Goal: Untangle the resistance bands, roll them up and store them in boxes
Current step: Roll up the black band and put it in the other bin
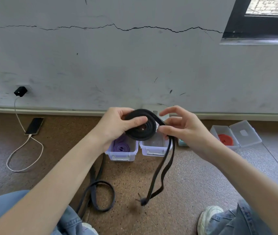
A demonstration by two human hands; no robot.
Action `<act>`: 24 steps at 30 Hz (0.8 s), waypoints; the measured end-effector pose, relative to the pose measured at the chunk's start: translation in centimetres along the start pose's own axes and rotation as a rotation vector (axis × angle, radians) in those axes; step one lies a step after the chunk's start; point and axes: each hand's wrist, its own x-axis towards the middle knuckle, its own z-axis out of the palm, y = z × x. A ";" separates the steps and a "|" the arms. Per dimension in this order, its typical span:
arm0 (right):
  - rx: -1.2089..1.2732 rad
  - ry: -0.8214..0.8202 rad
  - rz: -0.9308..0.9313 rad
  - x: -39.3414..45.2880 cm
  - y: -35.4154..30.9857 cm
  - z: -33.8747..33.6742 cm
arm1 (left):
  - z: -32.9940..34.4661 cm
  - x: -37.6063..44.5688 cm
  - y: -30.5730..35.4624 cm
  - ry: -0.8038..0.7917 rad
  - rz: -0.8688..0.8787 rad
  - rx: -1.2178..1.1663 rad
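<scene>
My left hand point(118, 124) grips a partly rolled black resistance band point(149, 131), thumb pressed on the coil's face. My right hand point(180, 128) pinches the band where its loose tail leaves the coil. The tail point(162, 170) hangs down in a long loop that ends just above the floor. Below the coil stand two clear boxes: the left box point(122, 154) holds a rolled purple band point(122, 146), while what the right box point(153, 150) holds is hidden by the coil. A second black band point(101, 195) lies looped on the floor by my left knee.
An open clear box point(231, 138) with a rolled red band point(225, 139) sits at the right, and a teal item point(182, 142) peeks out behind my right hand. A phone point(34, 126) on a white charging cable point(24, 155) lies at the left. The wall runs close behind the boxes.
</scene>
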 end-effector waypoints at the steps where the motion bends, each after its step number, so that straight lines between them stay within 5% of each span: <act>1: 0.006 0.008 -0.004 0.0 -0.1 -0.1 | -0.2 0.1 0.2 0.046 0.002 -0.078; 5: 0.009 0.011 -0.049 0.0 -0.1 0.9 | 0.4 0.1 0.5 0.156 -0.013 -0.292; 12: 0.157 0.057 -0.021 -0.1 0.6 2.5 | 2.4 -0.3 -0.7 0.309 0.042 -0.230; 15: 0.063 0.144 0.005 -0.2 0.9 1.7 | 2.0 -0.1 -1.0 0.206 -0.043 -0.126; 20: -0.358 0.099 -0.089 -0.1 0.6 0.8 | 0.8 -0.5 -0.5 -0.189 -0.179 0.171; 24: -0.227 0.031 -0.046 -0.1 0.6 0.9 | 1.2 -0.8 0.0 -0.114 -0.126 0.092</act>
